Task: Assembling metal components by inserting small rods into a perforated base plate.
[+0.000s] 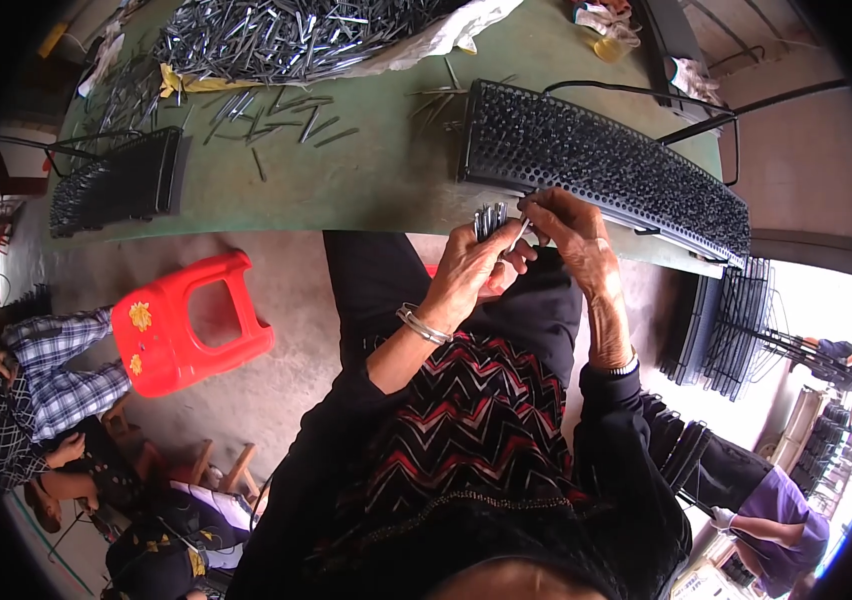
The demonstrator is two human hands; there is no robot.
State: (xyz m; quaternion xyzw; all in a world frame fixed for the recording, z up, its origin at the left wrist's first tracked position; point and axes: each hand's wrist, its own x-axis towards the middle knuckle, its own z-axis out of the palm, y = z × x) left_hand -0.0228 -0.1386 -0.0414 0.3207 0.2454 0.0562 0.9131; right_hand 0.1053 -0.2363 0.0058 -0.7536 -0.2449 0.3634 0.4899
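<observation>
Hands over tabletop (366, 180) edge: left hand (471, 265) clutches bundle of metal pins (489, 218), right hand (568, 222) pinches one pin (520, 233) beside black perforated rack (606, 160).

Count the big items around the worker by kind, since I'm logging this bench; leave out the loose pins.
Black perforated plastic racks on the green table: 2
Red plastic stools on the floor: 1
Bundles of thin metal pins held in the left hand: 1
Silver bracelets on the worker's wrists: 2
Total: 6
</observation>
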